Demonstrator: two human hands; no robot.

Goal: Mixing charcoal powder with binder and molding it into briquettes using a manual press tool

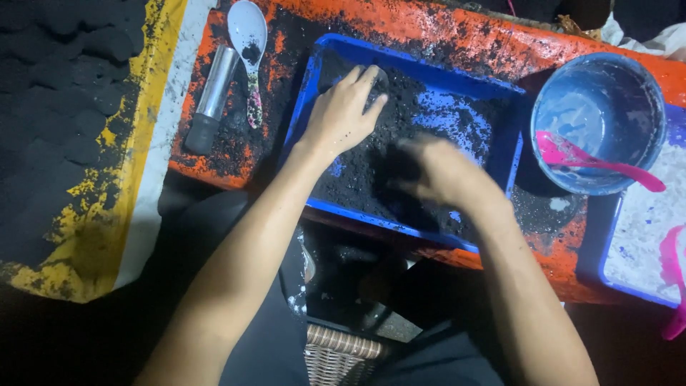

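Working over the orange bench (236, 154), I have both hands in the blue tray (411, 68) of black powder (364, 171). My left hand (343, 114) lies flat on the powder near the tray's far left corner, fingers (368, 78) pressed together. My right hand (443, 175) is blurred; its fingers' state I cannot tell. Right stands a blue bucket (600, 118); left lie a white spoon (248, 43) and metal cylinder (212, 96).

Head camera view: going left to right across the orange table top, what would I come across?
Metal cylinder → white spoon → left hand in the blue tray of black powder → right hand → blue bucket with pink scoop.
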